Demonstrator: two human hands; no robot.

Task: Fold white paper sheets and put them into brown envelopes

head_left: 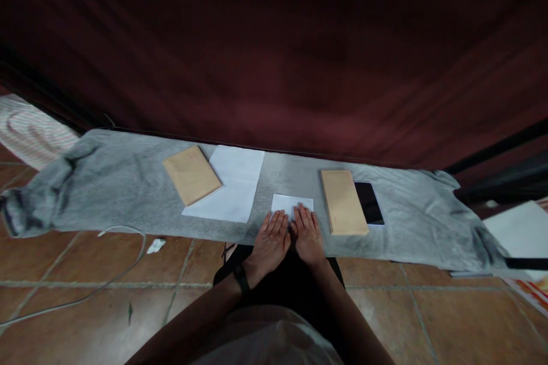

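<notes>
Both my hands lie flat, side by side, on a small folded white paper [287, 203] on a grey cloth [128, 194] spread over the floor. My left hand [272, 237] has its fingers stretched out and covers the paper's near left part; a dark band is on its wrist. My right hand [306, 230] is likewise flat on the paper's near right part. Just right of it lies a brown envelope [343, 201]. The paper's near edge is hidden under my fingers.
A dark phone [369, 202] lies beside the right envelope. At left, another brown envelope [191, 174] rests on a white sheet [234, 185]. A white cable [124, 251] and a paper scrap [156, 246] lie on the tiled floor. A dark red curtain [274, 57] hangs behind.
</notes>
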